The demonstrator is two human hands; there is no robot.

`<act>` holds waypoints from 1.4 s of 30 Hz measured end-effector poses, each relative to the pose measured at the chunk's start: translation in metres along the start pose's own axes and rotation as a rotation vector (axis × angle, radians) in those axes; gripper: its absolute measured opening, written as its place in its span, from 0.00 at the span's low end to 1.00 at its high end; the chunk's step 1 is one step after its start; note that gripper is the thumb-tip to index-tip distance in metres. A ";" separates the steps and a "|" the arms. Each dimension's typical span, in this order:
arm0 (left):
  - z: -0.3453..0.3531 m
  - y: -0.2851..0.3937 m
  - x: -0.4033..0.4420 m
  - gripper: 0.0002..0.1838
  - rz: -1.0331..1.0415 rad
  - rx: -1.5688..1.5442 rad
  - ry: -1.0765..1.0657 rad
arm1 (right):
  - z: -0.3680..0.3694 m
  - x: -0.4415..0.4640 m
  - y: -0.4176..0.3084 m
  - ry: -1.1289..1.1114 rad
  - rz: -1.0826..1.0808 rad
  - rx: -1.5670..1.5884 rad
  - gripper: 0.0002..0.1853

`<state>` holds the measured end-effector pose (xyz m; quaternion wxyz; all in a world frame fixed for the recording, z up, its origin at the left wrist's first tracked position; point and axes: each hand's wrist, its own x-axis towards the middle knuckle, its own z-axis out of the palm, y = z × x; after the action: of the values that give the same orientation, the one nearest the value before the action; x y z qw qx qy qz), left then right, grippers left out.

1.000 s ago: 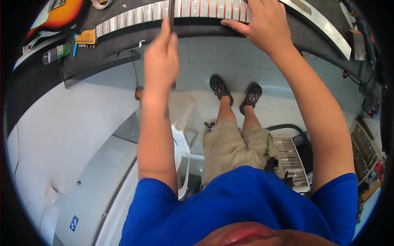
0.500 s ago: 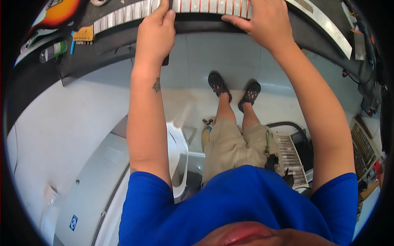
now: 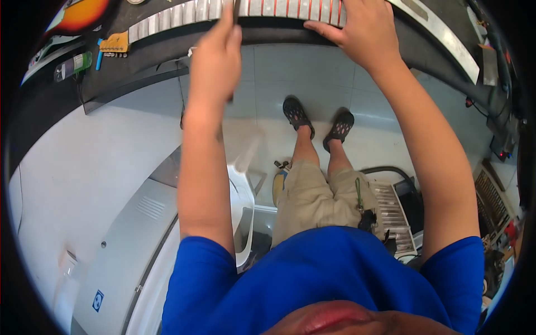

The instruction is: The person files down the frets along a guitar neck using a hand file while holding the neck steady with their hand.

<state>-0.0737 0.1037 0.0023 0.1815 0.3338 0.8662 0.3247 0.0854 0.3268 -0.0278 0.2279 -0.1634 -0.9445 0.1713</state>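
Observation:
A guitar neck with silvery tape between its frets [image 3: 198,11] lies across the dark bench at the top, its orange headstock [image 3: 115,43] to the left. My left hand [image 3: 216,61], blurred, is closed on a dark narrow tool [image 3: 237,10] that crosses the neck near its middle. My right hand [image 3: 368,33] lies over the right part of the neck, its thumb stretched out to the left along the near edge. The other fingertips of that hand are cut off by the frame. Reddish frets show between the hands.
On the bench [image 3: 151,61] are a sunburst guitar body [image 3: 84,17], a bottle [image 3: 72,67] and a long metal strip [image 3: 441,36]. Below stand a white chair [image 3: 244,195], a grey cabinet [image 3: 125,223] and a tray of thin tools [image 3: 393,212].
My left hand moved up and left with the tool, then slightly back toward me and right. My right hand has stayed nearly still on the neck.

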 end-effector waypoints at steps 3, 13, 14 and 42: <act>0.009 -0.027 -0.114 0.31 -0.057 -0.010 0.035 | -0.002 0.006 0.001 0.011 -0.011 -0.002 0.34; 0.002 0.007 0.008 0.24 0.066 0.005 0.068 | 0.001 0.002 0.000 0.014 -0.027 -0.023 0.33; 0.006 -0.010 -0.013 0.29 0.074 0.029 0.074 | 0.000 0.006 0.001 0.021 -0.020 -0.026 0.33; -0.010 -0.021 -0.120 0.27 -0.159 -0.206 0.003 | 0.011 0.008 0.013 -0.027 -0.023 -0.094 0.36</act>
<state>-0.0035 0.0039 0.0070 0.2388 0.2431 0.8523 0.3969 0.0764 0.3387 -0.0389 0.2090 -0.1606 -0.9563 0.1264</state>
